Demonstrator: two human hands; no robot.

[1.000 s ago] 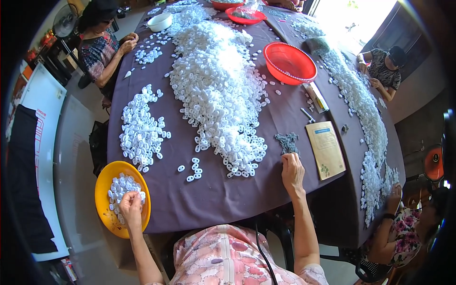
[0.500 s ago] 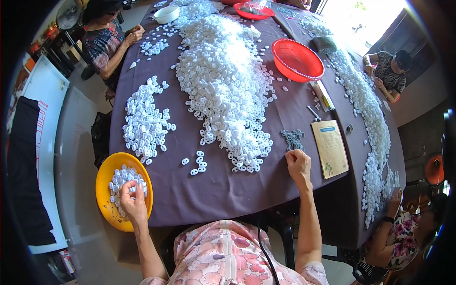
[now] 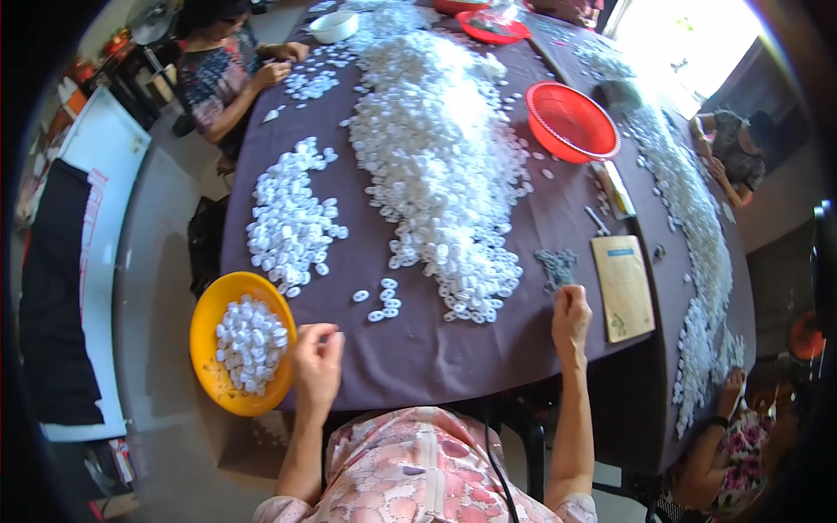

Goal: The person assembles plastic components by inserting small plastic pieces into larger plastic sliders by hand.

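Observation:
My left hand (image 3: 317, 364) is just right of a yellow bowl (image 3: 207, 353), over the table's near edge. Its fingers are loosely bent, the thumb slightly apart, and nothing shows between them. Inside the bowl lies a heap of small white oval plastic pieces with two holes (image 3: 251, 342). My right hand (image 3: 571, 322) is closed, fingertips pinched together, at the near edge of a small pile of grey-blue pieces (image 3: 556, 266). Whatever those fingers hold is too small or hidden to make out. Several loose white pieces (image 3: 384, 302) lie between my hands.
A large white heap (image 3: 436, 166) and a smaller one (image 3: 295, 213) cover parts of the dark tablecloth (image 3: 453, 362). A red basin (image 3: 571, 131) and a brown booklet (image 3: 622, 288) are on the right. Other people sit at both sides; one person's hands (image 3: 281, 68) are at the far left.
My left hand has moved right, out from above the yellow bowl. My right hand stays pinched by the grey-blue pile. The whole view has shifted slightly.

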